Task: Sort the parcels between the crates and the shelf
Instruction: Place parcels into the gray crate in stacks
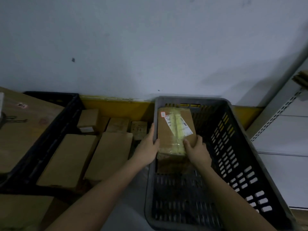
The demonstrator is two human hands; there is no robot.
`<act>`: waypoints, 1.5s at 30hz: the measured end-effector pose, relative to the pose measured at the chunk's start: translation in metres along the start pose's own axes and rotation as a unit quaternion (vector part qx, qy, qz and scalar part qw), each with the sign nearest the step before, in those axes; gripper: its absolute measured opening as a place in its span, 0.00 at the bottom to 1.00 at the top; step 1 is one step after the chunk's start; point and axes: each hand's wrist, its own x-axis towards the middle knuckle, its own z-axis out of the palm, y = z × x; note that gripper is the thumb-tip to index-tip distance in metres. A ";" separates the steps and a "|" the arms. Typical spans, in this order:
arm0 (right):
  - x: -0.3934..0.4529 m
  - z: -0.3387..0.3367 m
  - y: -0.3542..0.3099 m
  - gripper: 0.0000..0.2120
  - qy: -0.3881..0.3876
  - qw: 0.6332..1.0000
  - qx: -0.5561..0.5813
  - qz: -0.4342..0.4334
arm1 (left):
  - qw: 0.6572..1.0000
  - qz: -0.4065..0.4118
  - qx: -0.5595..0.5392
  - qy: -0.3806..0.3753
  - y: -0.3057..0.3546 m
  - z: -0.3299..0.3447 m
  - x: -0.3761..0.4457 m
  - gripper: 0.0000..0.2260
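Note:
A brown cardboard parcel [175, 130] with yellowish tape and a white label lies tilted inside the grey slatted crate [233, 147], against its far left corner. My left hand [147, 147] grips the parcel's left near edge, reaching over the crate's left wall. My right hand [197, 150] holds its right near corner, thumb on top. Several plain brown parcels [110, 154] lie on the floor to the left of the crate. The metal shelf [275, 117] stands at the right.
A black crate [50, 130] at the left holds a large flat carton [25, 127]. Another carton [23, 210] sits at the bottom left. A white wall with a yellow base strip [116, 105] closes off the back. The grey crate's near half shows bare slatted floor.

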 end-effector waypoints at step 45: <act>-0.210 -0.022 -0.170 0.25 -0.113 0.878 -0.130 -0.446 | 0.919 -0.066 0.286 0.263 -0.065 -0.166 -0.228 0.25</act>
